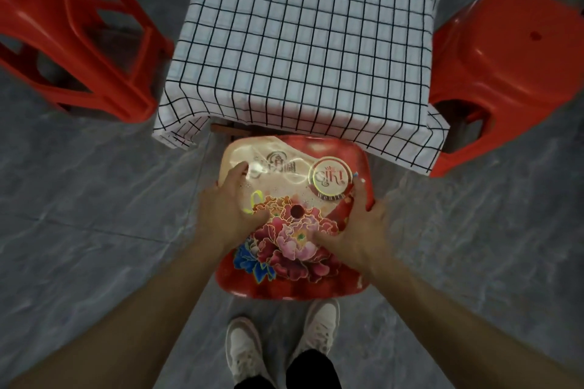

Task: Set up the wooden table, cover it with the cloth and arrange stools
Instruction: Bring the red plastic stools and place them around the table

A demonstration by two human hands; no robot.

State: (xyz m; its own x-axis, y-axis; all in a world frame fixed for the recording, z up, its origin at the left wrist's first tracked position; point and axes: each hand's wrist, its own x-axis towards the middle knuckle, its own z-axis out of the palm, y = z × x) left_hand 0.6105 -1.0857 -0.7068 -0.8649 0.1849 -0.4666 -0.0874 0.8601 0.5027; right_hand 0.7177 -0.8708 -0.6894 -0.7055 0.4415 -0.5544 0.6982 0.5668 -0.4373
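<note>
A small table stands ahead of me, draped in a white cloth with a black grid (303, 50); a bit of its wooden frame (222, 129) shows under the near hem. Right in front of it is a red stool with a flower-printed seat (294, 249). My left hand (230, 208) lies on the seat's left side with fingers spread. My right hand (357, 230) grips the seat's right edge. Another red plastic stool (79, 41) stands at the table's left, and a third red stool (508, 73) stands at its right.
The floor (94, 230) is grey marbled tile all around. My two feet in white shoes (278, 347) stand just behind the flowered stool. The cloth's corners hang down near the side stools.
</note>
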